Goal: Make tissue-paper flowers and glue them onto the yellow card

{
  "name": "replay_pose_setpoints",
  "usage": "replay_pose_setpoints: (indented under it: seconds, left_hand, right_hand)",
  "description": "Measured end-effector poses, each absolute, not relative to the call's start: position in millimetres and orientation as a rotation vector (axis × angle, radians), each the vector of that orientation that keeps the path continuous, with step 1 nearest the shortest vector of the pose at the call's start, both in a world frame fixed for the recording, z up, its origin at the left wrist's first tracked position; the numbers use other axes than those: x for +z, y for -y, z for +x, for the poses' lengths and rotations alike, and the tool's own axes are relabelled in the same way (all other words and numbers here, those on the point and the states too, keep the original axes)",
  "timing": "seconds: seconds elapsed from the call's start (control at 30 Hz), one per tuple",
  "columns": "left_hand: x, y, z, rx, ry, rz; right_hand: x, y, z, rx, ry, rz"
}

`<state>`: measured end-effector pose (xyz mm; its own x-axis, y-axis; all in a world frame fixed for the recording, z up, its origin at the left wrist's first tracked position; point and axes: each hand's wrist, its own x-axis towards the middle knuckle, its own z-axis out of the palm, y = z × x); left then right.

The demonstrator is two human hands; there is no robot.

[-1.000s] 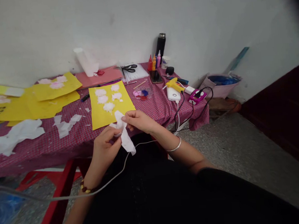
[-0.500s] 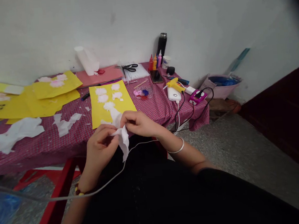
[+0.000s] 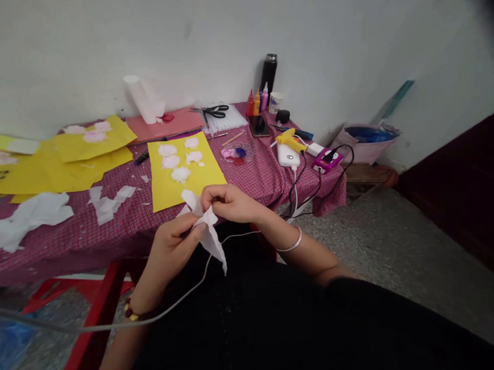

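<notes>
Both hands meet over my lap, just in front of the table's near edge. My left hand [image 3: 172, 245] and my right hand [image 3: 227, 202] each pinch the same piece of white tissue paper [image 3: 211, 239], whose loose end hangs down between them. Behind the hands lies a yellow sheet [image 3: 178, 184] with several white tissue tufts stuck on it. A thin white cable [image 3: 183, 295] runs across my lap under the hands.
The table [image 3: 117, 223] has a red checked cloth. On it lie torn white tissue [image 3: 27, 216], more yellow sheets [image 3: 69, 159], scissors [image 3: 215, 111], a yellow glue gun [image 3: 288, 140], a power bank [image 3: 287, 155], small paint bottles [image 3: 256, 101], a black flask [image 3: 269, 72] and a phone [image 3: 259, 125]. A basin [image 3: 365, 138] stands on the floor at the right.
The tissue has been turned and reworked between my fingers; its hanging end now reaches lower. Both hands stay in about the same place.
</notes>
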<state>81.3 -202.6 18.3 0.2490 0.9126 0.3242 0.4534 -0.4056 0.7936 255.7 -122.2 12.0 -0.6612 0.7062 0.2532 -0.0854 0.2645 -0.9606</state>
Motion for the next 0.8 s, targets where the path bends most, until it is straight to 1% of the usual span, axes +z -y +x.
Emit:
replay_pose_setpoints:
  seconds: [0.13,0.23,0.33,0.4,0.5,0.63,0.8]
  left_hand:
    - [21.9,206.0,80.8,1.225,-1.204,2.025]
    - [21.5,204.7,81.7,1.307,-1.180,2.025]
    - [19.0,202.7,83.1,1.324,-1.194,2.001]
    - [17.7,202.7,84.6,1.316,-1.217,1.962]
    - [16.6,204.8,87.4,1.300,-1.246,1.763]
    - [15.0,205.9,90.3,1.276,-1.164,1.394]
    - [11.3,201.9,88.5,1.248,-1.009,1.272]
  right_hand:
    - [11.6,118.4,259.6,1.542,1.770,-0.619]
    - [18.9,121.7,266.2,1.616,1.834,-0.501]
    - [27.2,128.5,270.3,1.644,1.915,-0.398]
    - [28.7,131.2,269.8,1.631,1.910,-0.435]
    - [24.3,130.0,266.2,1.679,1.829,-0.527]
    - [13.3,123.9,259.8,1.822,1.647,-0.458]
    - [3.4,120.4,251.2,1.871,1.523,-0.428]
